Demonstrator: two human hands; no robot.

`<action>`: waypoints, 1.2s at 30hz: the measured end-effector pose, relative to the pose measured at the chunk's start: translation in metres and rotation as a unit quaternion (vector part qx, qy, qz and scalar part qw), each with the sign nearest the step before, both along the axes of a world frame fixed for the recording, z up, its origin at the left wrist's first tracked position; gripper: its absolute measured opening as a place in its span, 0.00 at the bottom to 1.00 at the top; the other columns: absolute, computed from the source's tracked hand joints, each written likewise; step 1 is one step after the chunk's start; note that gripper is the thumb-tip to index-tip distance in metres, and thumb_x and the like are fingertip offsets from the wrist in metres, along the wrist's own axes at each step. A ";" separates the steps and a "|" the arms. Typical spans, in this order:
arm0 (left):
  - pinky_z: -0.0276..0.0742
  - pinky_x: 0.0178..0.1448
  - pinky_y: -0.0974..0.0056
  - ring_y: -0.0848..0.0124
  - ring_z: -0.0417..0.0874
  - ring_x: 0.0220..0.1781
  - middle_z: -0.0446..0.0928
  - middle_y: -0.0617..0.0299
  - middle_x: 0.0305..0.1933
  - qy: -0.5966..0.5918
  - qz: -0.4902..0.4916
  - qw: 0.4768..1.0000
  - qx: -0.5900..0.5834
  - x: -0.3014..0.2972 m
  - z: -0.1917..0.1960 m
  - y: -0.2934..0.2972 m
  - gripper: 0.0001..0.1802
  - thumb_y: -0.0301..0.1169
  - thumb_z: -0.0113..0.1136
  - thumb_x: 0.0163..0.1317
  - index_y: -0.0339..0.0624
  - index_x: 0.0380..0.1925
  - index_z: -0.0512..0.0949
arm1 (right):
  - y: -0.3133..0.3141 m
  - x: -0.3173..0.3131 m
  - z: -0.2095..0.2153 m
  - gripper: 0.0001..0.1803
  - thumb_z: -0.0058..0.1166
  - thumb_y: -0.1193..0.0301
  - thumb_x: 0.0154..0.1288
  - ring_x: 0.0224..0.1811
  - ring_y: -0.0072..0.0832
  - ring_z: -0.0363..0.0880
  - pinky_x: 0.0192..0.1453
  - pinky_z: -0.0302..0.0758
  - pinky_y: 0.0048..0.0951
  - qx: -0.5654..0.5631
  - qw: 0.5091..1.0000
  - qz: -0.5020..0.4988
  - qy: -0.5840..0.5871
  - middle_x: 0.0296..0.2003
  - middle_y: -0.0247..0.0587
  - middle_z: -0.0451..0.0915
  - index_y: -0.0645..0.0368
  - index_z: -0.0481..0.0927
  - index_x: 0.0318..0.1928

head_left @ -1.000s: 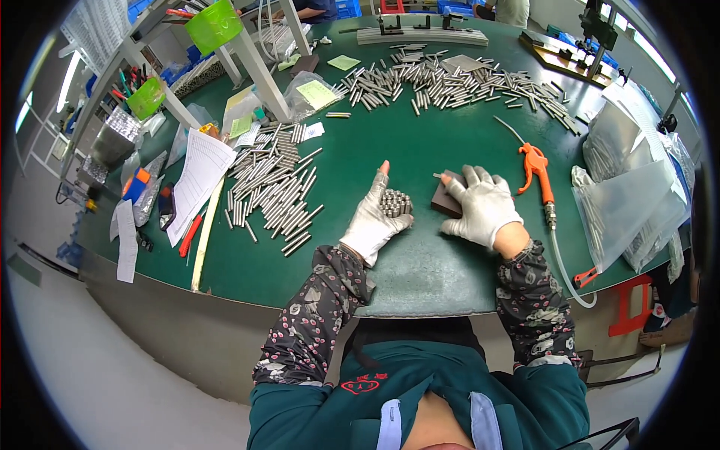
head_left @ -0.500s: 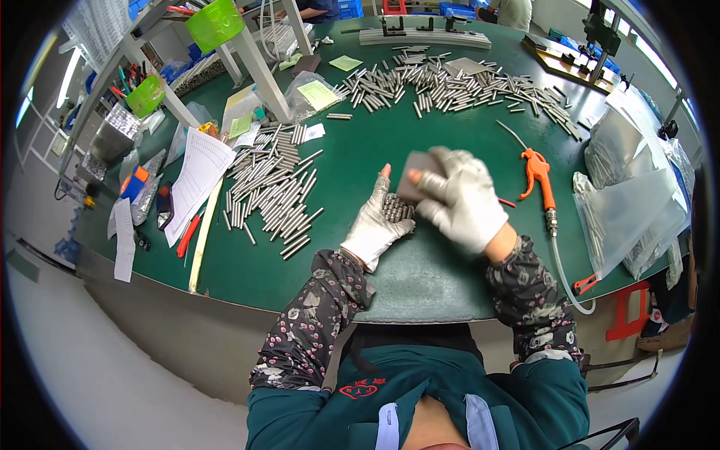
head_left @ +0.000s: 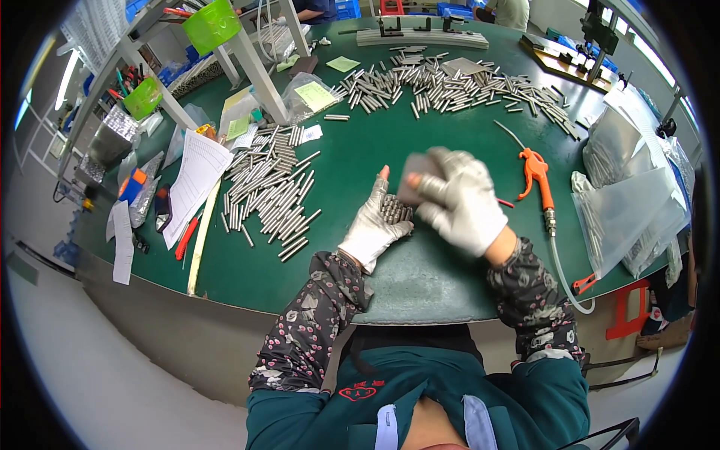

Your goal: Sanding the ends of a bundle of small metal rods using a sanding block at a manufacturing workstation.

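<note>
At the table's near edge, the left hand (head_left: 373,225) lies palm up in a white glove, fingers loosely cupped around a small bundle of rods (head_left: 394,209). The cupped palm keeps the rods side by side, ends aligned, so they cannot roll off. The right hand (head_left: 459,201), also gloved, hovers just above and right of the bundle, blurred. Its fingers curl around a flat grey piece (head_left: 415,174) held over the rod ends; whether the piece touches the rods cannot be determined.

Both forearms, in dark patterned sleeves, enter from the lower edge and rest near the green table (head_left: 420,277) rim, which steadies the hands.

Left of the hands, a loose heap of rods (head_left: 270,191) lies within reach of the left hand. A second, wider spread of rods (head_left: 450,82) covers the far side. Beyond the left heap lie a paper sheet (head_left: 196,176), red-handled tools and small packets.

Right of the right hand, an orange air gun (head_left: 537,171) lies on the table with its hose trailing toward the near rim, handle turned toward the person for a quick pick-up. Further right, clear bags (head_left: 622,202) are stacked at the table's edge, apart from the loose rods.
</note>
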State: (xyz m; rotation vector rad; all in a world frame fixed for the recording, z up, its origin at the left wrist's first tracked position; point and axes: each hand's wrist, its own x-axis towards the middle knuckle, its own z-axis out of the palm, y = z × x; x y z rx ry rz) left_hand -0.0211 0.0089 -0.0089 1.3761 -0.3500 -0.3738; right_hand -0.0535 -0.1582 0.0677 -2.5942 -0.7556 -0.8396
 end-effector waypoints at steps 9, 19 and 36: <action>0.70 0.43 0.73 0.79 0.69 0.34 0.68 0.68 0.32 0.008 0.007 0.998 -0.066 -0.002 0.001 -0.004 0.56 0.10 0.58 0.41 0.55 0.66 0.38 | 0.009 -0.008 -0.014 0.18 0.56 0.64 0.44 0.45 0.44 0.68 0.47 0.64 0.40 0.010 0.995 0.084 0.044 0.47 0.53 0.69 0.49 0.80 0.40; 0.71 0.54 0.66 0.68 0.68 0.54 0.63 0.61 0.55 0.011 -0.011 1.000 -0.009 0.000 -0.007 0.001 0.55 0.11 0.60 0.42 0.60 0.65 0.42 | -0.001 0.004 -0.013 0.19 0.56 0.64 0.43 0.47 0.46 0.67 0.52 0.63 0.41 0.019 0.991 -0.127 0.033 0.47 0.53 0.69 0.47 0.79 0.41; 0.68 0.38 0.76 0.80 0.66 0.28 0.62 0.70 0.26 -0.044 -0.026 0.999 -0.012 -0.004 -0.001 0.003 0.56 0.08 0.57 0.40 0.54 0.66 0.39 | -0.013 -0.002 -0.021 0.19 0.56 0.65 0.42 0.48 0.44 0.66 0.53 0.62 0.39 0.040 0.981 -0.189 0.021 0.48 0.49 0.69 0.50 0.79 0.41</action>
